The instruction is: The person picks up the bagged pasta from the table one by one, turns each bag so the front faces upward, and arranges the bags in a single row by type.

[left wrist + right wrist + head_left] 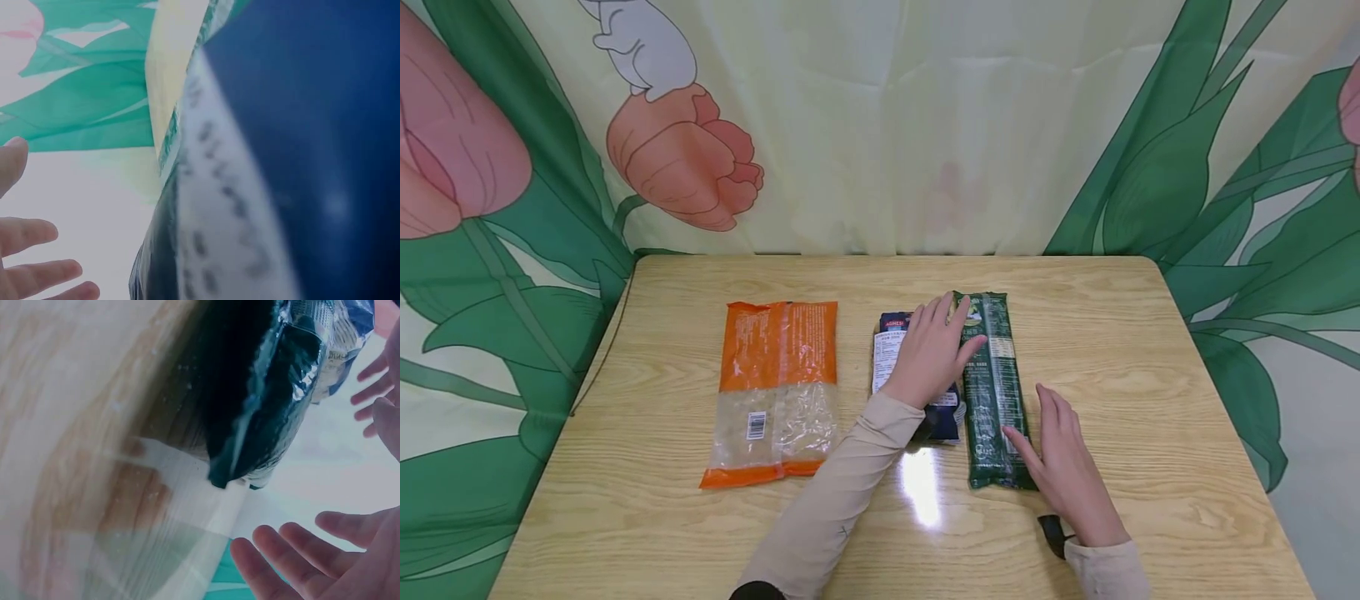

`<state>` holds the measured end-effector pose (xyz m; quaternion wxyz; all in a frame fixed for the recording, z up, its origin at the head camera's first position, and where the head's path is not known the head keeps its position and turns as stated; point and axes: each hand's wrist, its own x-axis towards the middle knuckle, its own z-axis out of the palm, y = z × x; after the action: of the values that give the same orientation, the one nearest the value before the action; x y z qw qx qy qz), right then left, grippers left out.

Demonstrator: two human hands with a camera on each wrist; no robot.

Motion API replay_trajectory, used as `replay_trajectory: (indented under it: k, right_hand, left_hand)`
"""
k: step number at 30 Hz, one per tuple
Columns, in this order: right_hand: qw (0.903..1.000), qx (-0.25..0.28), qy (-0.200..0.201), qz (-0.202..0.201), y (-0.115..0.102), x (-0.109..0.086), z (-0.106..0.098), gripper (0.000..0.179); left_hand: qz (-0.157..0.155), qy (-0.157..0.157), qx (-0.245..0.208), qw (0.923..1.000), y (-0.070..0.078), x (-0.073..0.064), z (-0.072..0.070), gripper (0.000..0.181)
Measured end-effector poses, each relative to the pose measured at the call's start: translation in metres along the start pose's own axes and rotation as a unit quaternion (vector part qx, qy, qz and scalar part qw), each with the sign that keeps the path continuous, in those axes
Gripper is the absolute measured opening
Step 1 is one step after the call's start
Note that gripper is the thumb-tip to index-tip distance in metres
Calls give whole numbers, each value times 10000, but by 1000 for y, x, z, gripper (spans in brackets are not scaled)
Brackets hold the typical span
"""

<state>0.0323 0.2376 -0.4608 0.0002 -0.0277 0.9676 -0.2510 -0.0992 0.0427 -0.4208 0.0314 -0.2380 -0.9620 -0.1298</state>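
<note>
In the head view a dark blue package [946,421] with a white label lies mid-table, partly covered by my left hand [931,350] and sleeve. The fingers of that hand are extended, their tips at the upper left edge of a long green package [992,392] just to the right. Beside the green package's lower right edge is my right hand [1063,458], thumb and fingers spread, the thumb overlapping its edge. The right wrist view has this hand [331,562] with loosely bent fingers, apart from the green package [275,406]. Blue wrapping [312,137] fills much of the left wrist view.
An orange and clear bag [778,350] with a barcode lies flat on the left of the wooden table [1150,350]. Behind the table's far edge hangs a floral curtain [880,150]. The left forearm [827,508] crosses the near middle of the table.
</note>
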Motion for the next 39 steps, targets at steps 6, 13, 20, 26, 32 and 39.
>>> replay_trajectory:
  k: [6,13,20,26,32,39]
  right_hand:
    - [9998,201,-4,41,2,0,1,80]
    - [9995,328,-19,-24,3,1,2,73]
    - [9992,389,43,21,2,-1,3,72]
    - [9978,644,97,84,0,-2,3,68]
    - [9968,744,-15,286,-4,-3,0,66]
    - [9967,733,-1,344,-4,-4,1,66]
  left_hand:
    - [26,88,-212,9997,2,15,1,62]
    - [-100,-153,-525,9985,1,29,2,60]
    - [-207,-225,-723,9969,1,41,6,57]
    - [-377,-325,-977,9940,1,53,5,53]
    - [-595,-333,-1189,9906,-1,67,4,49]
    - [-831,-655,-1438,9839,-6,77,9,46]
